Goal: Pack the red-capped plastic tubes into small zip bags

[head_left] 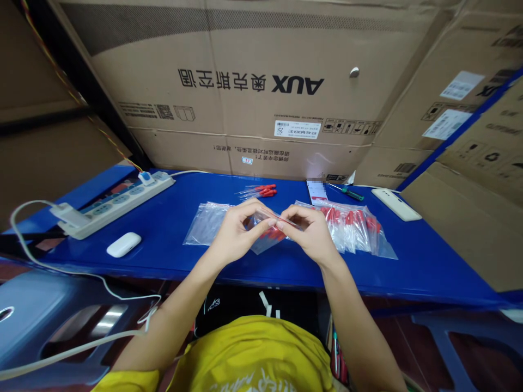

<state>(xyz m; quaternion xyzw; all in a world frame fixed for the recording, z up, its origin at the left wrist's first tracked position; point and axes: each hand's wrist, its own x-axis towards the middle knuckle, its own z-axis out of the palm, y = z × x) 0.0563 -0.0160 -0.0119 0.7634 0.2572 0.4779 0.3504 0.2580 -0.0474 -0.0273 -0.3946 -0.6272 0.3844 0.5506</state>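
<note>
Between my two hands is a clear zip bag (261,244) with red-handled pieces inside. My left hand (241,231) pinches the bag's top edge between thumb and fingers. Close beside it, my right hand (306,231) pinches the same edge, the two thumbs almost touching. A stack of flat clear bags (206,224) lies left of my left hand. Just beyond the hands is a small pile of loose red-handled pieces with thin metal shafts (261,191). Right of my right hand, several filled bags (353,226) overlap in a row, red ends toward the back.
A white power strip (122,202) with cables and a white earbud case (123,244) are at the left on the blue table (163,250). A green-handled screwdriver (352,193), a paper slip (316,191) and a white phone (395,204) lie at the back right. Cardboard (245,49) walls the back.
</note>
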